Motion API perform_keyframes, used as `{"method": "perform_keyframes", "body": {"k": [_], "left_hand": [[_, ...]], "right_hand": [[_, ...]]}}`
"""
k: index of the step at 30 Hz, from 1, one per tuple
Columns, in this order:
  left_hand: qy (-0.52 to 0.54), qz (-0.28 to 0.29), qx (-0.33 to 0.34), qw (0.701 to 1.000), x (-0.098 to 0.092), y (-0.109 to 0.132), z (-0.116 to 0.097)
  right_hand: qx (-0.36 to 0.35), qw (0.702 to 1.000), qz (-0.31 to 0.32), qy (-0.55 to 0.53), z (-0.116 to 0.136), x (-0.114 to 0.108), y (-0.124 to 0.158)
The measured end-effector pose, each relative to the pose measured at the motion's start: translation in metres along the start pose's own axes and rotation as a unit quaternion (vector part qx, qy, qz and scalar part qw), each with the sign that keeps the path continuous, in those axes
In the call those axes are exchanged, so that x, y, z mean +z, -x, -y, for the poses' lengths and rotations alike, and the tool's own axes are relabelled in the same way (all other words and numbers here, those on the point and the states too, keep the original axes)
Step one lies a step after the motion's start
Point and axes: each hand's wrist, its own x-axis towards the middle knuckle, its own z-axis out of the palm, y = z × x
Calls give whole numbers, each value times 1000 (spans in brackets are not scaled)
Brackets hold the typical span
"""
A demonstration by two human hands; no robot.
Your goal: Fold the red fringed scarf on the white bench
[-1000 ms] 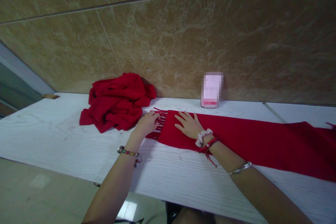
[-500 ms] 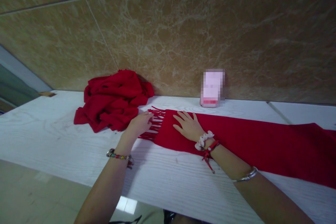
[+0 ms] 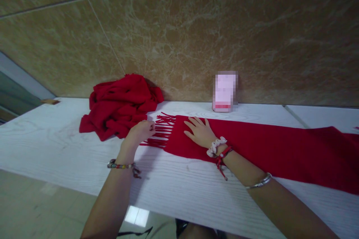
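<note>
A red scarf (image 3: 252,145) lies flat across the white table and runs off to the right. Its fringe (image 3: 164,132) points left, most strands stretched out side by side, a few at the far corner crossed. My left hand (image 3: 140,133) is closed at the strand tips, fingers curled in a pinch; the exact strands in it are hidden. Palm down, my right hand (image 3: 200,132) rests on the scarf near the fringe with its fingers spread. Just behind my left hand sits a crumpled heap of red fringed cloth (image 3: 120,104).
A phone with a blurred screen (image 3: 224,91) leans against the brown marbled wall (image 3: 174,44) behind the scarf. The white wood-grain tabletop (image 3: 168,183) ends at a front edge above a tiled floor (image 3: 42,209). A small brown piece (image 3: 50,101) lies at the far left corner.
My left hand has slid left along the fringe toward the strand tips, and more of the strands now show straight. My right hand stays flat on the scarf.
</note>
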Motion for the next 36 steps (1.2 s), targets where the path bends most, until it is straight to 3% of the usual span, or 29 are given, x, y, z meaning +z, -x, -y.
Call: {"method": "perform_keyframes", "body": {"k": [3, 7, 10, 14, 16, 18, 21, 24, 26, 29, 31, 33, 36], "left_hand": [[21, -20, -5, 1000, -4, 1, 8], [39, -153, 82, 984, -1, -15, -16], [32, -135, 141, 980, 7, -29, -30], [-37, -100, 3, 994, 11, -27, -18], [-52, -105, -61, 991, 8, -20, -11], [-51, -134, -83, 986, 5, -16, -11], [-16, -178, 9, 984, 4, -18, -27], [11, -127, 131, 983, 7, -24, -41], [-11, -101, 89, 991, 7, -23, -41], [-65, -97, -75, 990, 3, -17, -30], [-78, -102, -130, 983, 1, -14, -25], [-68, -129, -92, 985, 1, -15, -26], [-38, -126, 69, 989, 6, -21, -37]], "right_hand": [[-2, 1000, -8, 2, 0, 0, 0], [-2, 1000, -15, 8, 1, 1, 1], [-2, 1000, -16, 9, 1, 1, 1], [-2, 1000, -14, 3, 0, 0, 1], [-4, 1000, -13, 1, 0, -1, 1], [-4, 1000, -13, 1, 0, 0, 1], [-1, 1000, -10, 2, 1, 0, 1], [1, 1000, -11, 4, 1, 1, 0], [0, 1000, -14, 5, 1, 1, 0], [-2, 1000, -14, 4, 0, 0, 1], [-2, 1000, -13, 1, 0, 0, 1], [-2, 1000, -13, 0, 0, 0, 1], [-3, 1000, -17, 0, 1, 0, 1]]}}
